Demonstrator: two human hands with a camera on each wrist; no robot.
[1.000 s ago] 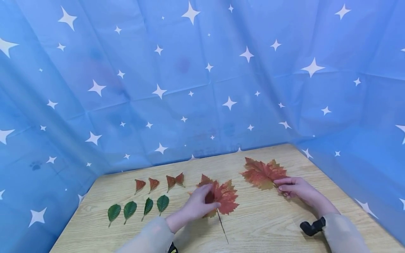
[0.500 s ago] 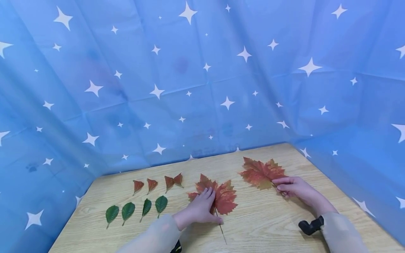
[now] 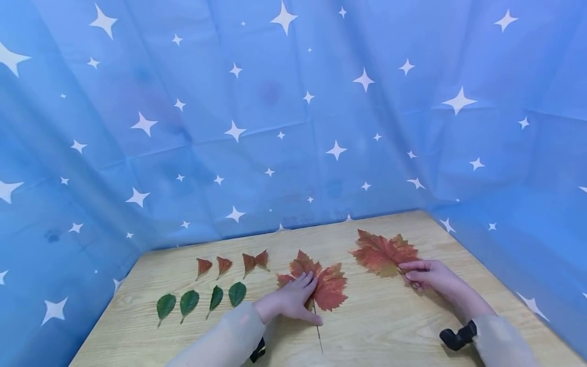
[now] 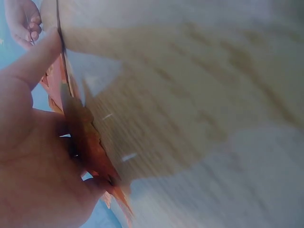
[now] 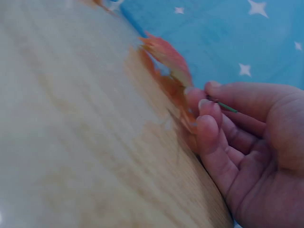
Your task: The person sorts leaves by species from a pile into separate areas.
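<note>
My left hand (image 3: 293,299) lies with fingers stretched over the left part of a red-orange artificial maple leaf (image 3: 332,289) at the middle of the table. Its thumb (image 4: 47,52) touches the thin dark stem (image 3: 318,331), which runs down toward the near edge. In the right half, my right hand (image 3: 431,278) pinches the stem of a second maple leaf (image 3: 384,253) between thumb and fingers. The green stem end (image 5: 228,108) sticks out past the thumb in the right wrist view. That leaf spreads away from the hand, close over the table.
Several small green leaves (image 3: 189,303) lie in a row on the left of the wooden table (image 3: 367,331). Behind them is a row of small red-brown leaves (image 3: 224,266), two of them touching. A blue star-printed curtain (image 3: 257,168) borders the table's back and sides.
My left hand has flattened from a raised, curled pose onto the leaf, its fingers spreading and thumb moving to the stem. The right hand keeps its pinch in place. The head view shifts slightly.
</note>
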